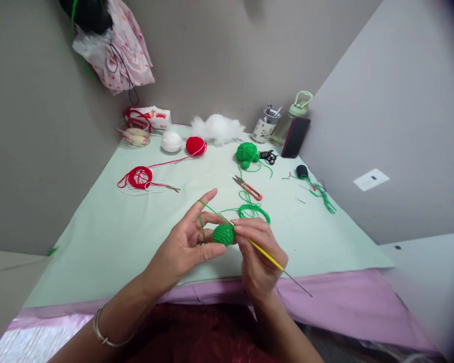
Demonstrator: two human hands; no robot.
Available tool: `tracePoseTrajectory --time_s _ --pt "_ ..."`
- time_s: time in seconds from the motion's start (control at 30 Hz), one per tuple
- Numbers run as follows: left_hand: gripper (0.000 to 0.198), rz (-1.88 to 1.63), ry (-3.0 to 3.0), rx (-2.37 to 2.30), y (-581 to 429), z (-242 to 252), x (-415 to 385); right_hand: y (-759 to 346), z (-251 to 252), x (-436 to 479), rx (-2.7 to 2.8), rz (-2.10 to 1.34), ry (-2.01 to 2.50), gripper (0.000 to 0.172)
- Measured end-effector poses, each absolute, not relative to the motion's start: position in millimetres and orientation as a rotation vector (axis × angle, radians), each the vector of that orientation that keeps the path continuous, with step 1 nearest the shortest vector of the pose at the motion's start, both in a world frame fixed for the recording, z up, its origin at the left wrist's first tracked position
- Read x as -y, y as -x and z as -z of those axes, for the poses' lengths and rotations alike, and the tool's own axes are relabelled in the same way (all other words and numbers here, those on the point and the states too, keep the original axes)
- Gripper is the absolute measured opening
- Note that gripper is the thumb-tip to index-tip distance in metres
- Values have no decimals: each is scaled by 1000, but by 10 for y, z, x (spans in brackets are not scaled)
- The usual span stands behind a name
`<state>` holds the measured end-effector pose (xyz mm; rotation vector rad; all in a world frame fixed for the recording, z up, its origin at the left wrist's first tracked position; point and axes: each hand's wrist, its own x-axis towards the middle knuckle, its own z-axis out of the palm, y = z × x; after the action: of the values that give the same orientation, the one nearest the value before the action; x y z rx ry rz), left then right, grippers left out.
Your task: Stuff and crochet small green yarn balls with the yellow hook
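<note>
My left hand (pixel 189 242) pinches a small green crocheted piece (pixel 223 234) between thumb and fingers, with green yarn (pixel 208 206) looped over its raised index finger. My right hand (pixel 259 252) grips a yellow-handled crochet hook (pixel 267 255) whose tip sits at the top of the piece. The yarn runs back to a loose green coil (pixel 254 210) on the pale green table (pixel 117 222).
Orange-handled snips (pixel 247 187) lie beyond the coil. Further back are a green yarn ball (pixel 247 153), a red ball (pixel 195 145), a white ball (pixel 171 141), tangled red yarn (pixel 139 178), white stuffing (pixel 216 128), a cup of pens (pixel 265 126), a bottle (pixel 292 118) and a phone (pixel 295 137).
</note>
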<state>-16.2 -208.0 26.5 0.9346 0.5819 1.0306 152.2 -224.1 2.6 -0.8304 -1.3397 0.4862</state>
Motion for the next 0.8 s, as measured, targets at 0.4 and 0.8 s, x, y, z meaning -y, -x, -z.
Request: tracePoseTrajectory --time_s 0.4,0.8 --pt "83 -1010 -925 -650 187 -282 2092 -1510 -1 2244 1312 -536 849 28" --pt "91 -1110 -1278 -876 164 -290 2093 -1410 29 2239 1079 -796 817 14"
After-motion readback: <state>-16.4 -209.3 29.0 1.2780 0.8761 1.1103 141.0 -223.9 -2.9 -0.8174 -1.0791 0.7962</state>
